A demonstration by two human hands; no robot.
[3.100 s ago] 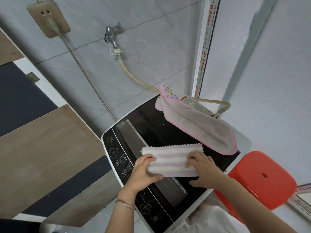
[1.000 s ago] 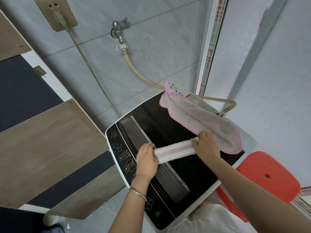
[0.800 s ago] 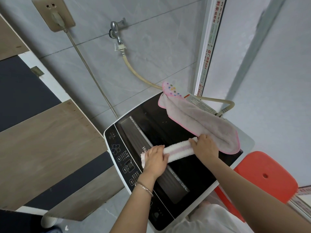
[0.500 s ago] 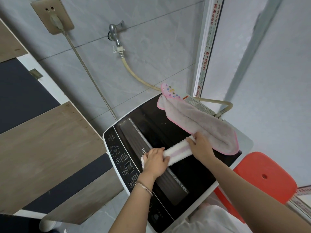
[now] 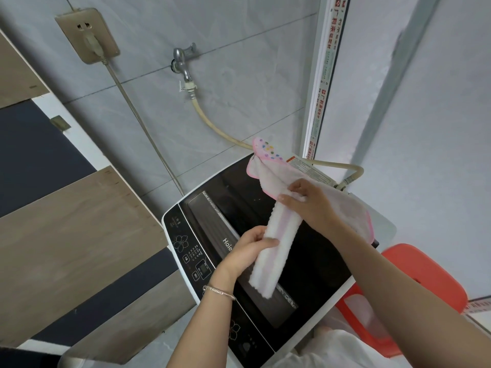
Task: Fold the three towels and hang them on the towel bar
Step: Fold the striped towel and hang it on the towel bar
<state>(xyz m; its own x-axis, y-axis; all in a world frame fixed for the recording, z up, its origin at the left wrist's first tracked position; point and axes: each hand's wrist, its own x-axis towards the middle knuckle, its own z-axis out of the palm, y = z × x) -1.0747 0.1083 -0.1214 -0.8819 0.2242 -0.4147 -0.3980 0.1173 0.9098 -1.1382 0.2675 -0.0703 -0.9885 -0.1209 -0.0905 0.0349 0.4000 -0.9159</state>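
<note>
A grey tiled wall (image 5: 239, 35) backs a top-loading washing machine (image 5: 239, 187), whose black lid serves as the folding surface. Above it the striped towel (image 5: 279, 243), folded into a narrow white-and-pink strip, runs from one o'clock down to seven o'clock between the two hands. The left hand (image 5: 247, 251) has its fingers curled round the strip's middle with the thumb lying across the front. The right hand (image 5: 308, 200) pinches the upper end, and the lower end hangs free below the left hand (whether it brushes the lid cannot be told). It looks light, soft and limp, so the fold would likely spring open if either grip slackened. It is best held at the middle and one end, as now, with the layers pressed together. A second, pink-edged towel (image 5: 271, 176) lies bunched at the lid's one o'clock corner, directly under the right hand. It too looks floppy, and I judge it could be dragged along by mistake. No third towel and no towel bar are in view. Around the machine, a tap (image 5: 183, 62) at eleven o'clock feeds a beige hose (image 5: 212, 123) that curves behind the pink-edged towel. A plugged socket (image 5: 87, 35) at ten o'clock drops its cord (image 5: 143, 126) down behind the machine. A wood-and-dark panel (image 5: 66, 221) fills nine o'clock. A red stool (image 5: 425, 272) stands at four o'clock, close to where the person would step.
</note>
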